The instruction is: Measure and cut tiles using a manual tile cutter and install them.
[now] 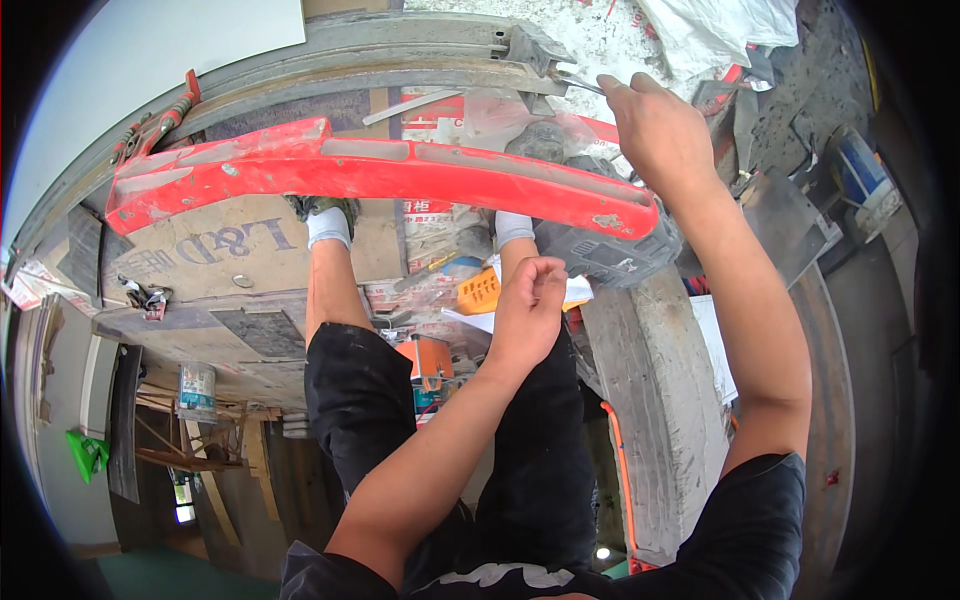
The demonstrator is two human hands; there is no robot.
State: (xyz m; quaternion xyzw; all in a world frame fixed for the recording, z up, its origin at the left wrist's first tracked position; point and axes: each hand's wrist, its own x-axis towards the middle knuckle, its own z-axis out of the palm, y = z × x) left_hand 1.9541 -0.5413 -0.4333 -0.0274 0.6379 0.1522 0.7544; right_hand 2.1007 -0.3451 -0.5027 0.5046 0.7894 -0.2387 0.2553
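My right hand (660,135) reaches to the far right with fingers closed around a thin metal piece (582,84). That piece touches or lies close to the end block (535,48) of a long grey metal rail (400,45). My left hand (530,310) hangs in front of my leg, its fingers loosely curled with nothing visible in them. Beyond it a long red bar (390,178) with pale grey slots stretches across, looking bowed in this wide view. Close to the left hand are a yellow-orange perforated object (480,292) and white paper (578,290).
A red-handled clamp (178,110) sits on the rail's left part. Under the bar's right end is a dark grey case (615,255). A concrete-like beam (650,390) lies right of my legs. A blue and white bucket (862,175) stands far right. Cardboard sheets (200,240) cover the floor.
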